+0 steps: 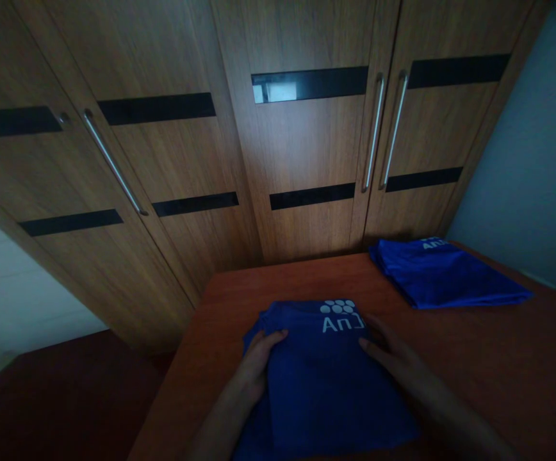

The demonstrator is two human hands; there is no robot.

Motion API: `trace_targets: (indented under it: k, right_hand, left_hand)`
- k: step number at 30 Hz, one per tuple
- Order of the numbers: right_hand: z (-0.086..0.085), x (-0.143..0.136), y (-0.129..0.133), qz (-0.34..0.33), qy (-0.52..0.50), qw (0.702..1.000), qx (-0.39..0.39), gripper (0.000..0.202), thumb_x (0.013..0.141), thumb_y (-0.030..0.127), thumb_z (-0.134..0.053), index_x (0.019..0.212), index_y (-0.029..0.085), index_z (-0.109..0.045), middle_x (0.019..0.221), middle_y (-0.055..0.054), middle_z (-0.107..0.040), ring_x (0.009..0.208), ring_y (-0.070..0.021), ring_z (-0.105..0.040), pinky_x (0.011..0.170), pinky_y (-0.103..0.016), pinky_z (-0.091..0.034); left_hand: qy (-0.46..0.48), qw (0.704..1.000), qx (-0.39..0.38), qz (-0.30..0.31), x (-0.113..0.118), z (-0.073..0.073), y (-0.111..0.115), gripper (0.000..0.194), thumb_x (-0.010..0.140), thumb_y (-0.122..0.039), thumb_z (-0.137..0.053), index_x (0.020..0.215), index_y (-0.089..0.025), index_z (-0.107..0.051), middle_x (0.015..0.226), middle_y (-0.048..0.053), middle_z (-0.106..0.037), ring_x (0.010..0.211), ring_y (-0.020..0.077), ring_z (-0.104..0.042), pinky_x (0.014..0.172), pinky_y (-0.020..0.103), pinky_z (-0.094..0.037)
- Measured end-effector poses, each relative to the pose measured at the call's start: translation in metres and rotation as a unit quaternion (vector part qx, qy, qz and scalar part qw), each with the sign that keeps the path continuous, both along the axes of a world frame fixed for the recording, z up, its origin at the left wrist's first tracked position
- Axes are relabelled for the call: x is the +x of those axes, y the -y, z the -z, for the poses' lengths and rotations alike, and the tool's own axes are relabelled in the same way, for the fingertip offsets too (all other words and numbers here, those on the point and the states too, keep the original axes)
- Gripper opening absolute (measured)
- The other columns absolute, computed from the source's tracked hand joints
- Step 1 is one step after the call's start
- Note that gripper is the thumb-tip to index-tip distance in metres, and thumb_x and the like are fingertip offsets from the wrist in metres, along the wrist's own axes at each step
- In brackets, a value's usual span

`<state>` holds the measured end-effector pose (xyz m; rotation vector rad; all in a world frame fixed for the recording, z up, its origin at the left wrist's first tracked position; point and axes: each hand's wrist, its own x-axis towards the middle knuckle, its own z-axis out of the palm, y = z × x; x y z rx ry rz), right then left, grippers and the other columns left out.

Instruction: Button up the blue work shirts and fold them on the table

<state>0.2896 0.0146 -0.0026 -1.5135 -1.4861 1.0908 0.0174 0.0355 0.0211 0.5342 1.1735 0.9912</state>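
Observation:
A folded blue cloth with white circles and white lettering near its far edge is in front of me, over the near part of the table. Whether it is a shirt or some other cloth item, I cannot tell. My left hand grips its left side, thumb on top and fingers hidden beneath. On the opposite side, my right hand holds the right edge near the lettering, its thumb lying on the fabric and its fingers partly behind the edge. Loose layers show at the left edge.
A second folded blue cloth with similar white print lies at the far right of the reddish-brown table. Behind the table stands a wooden wardrobe with metal handles and dark strips. A pale wall is at right.

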Motion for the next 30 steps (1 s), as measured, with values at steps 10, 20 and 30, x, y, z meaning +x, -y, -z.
trace_targets:
  k: [10, 20, 30]
  right_hand:
    - [-0.059, -0.055, 0.015, -0.034, 0.201, 0.973, 0.104, 0.066, 0.083, 0.058, -0.049, 0.134, 0.016, -0.046, 0.128, -0.015, -0.057, 0.118, -0.0302, -0.054, 0.099, -0.046, -0.042]
    - [-0.073, -0.028, -0.018, -0.048, 0.145, 0.982, 0.113, 0.041, 0.078, 0.027, -0.054, 0.118, 0.019, -0.058, 0.106, -0.008, -0.068, 0.096, -0.0248, -0.064, 0.085, -0.039, -0.047]
    - [-0.083, 0.014, -0.037, -0.037, -0.018, 0.998, 0.055, 0.028, 0.079, 0.042, -0.051, 0.081, 0.017, -0.065, 0.078, 0.0, -0.068, 0.077, -0.0202, -0.063, 0.073, -0.032, -0.05]
  left_hand:
    - [0.105, 0.986, 0.095, 0.09, 0.054, -0.028, 0.009, 0.042, 0.082, -0.05, -0.058, 0.106, -0.015, -0.063, 0.099, 0.012, -0.07, 0.091, 0.0236, -0.066, 0.086, 0.035, -0.05]
    - [0.236, 0.922, 0.133, 0.278, 0.072, -0.069, 0.023, 0.064, 0.085, -0.066, -0.038, 0.122, -0.018, -0.057, 0.12, 0.014, -0.06, 0.116, 0.0269, -0.053, 0.098, 0.042, -0.04]
    - [-0.27, 0.913, 0.304, 0.021, 0.044, -0.027, -0.003, 0.048, 0.066, -0.035, -0.077, 0.11, -0.021, -0.063, 0.118, 0.01, -0.061, 0.116, 0.0281, -0.051, 0.099, 0.033, -0.035]
